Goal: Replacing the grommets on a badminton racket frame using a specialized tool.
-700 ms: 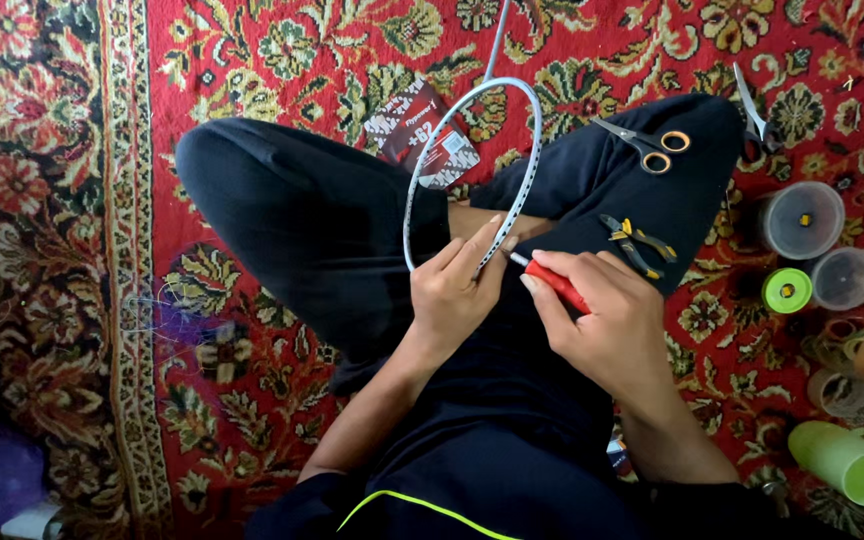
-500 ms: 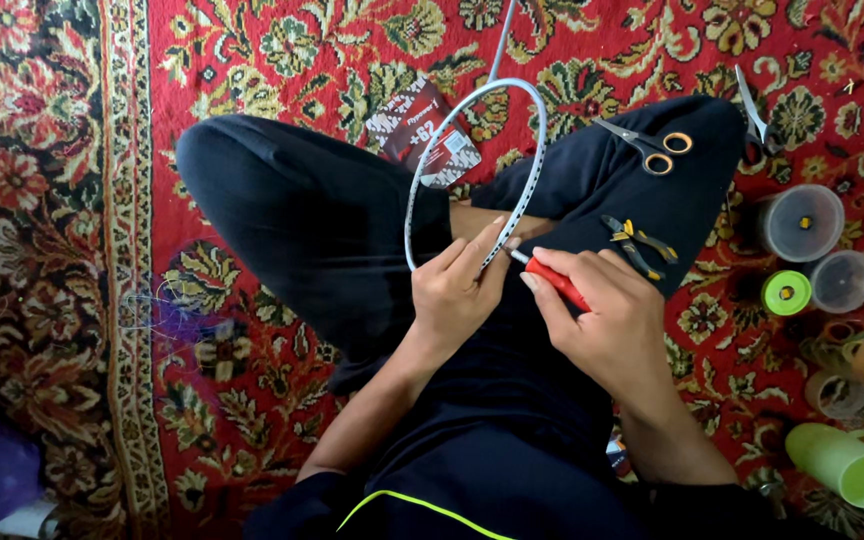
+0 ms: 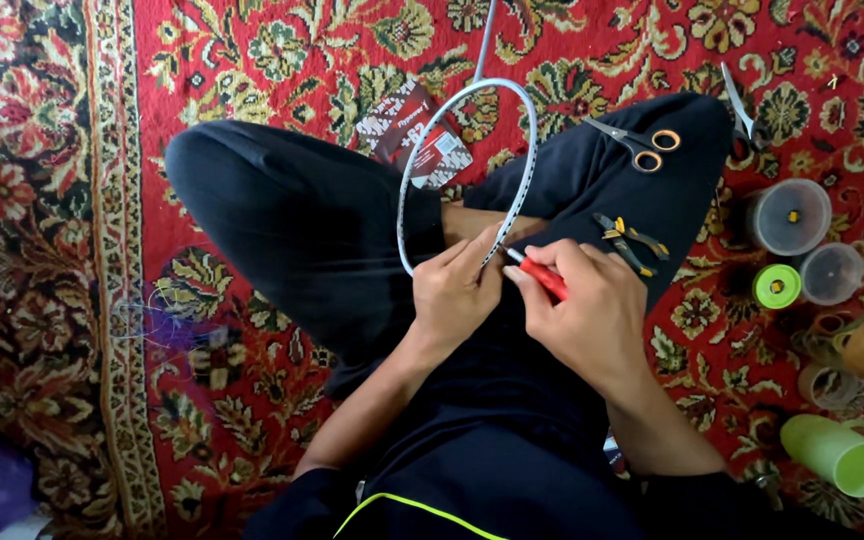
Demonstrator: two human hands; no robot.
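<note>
The left hand (image 3: 455, 292) grips the lower rim of the white racket frame (image 3: 524, 150), which rests on the lap just above it. The right hand (image 3: 589, 312), just beside the left, is closed around a red-handled tool (image 3: 542, 279) whose tip touches the frame. Small pliers (image 3: 629, 238) lie just beyond the right hand, scissors (image 3: 635, 145) farther up.

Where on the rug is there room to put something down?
The carpet left of the crossed legs is mostly bare, apart from a purple tangle of string. The right side is crowded: spool tubs, a green cup, scissors and pliers.
</note>
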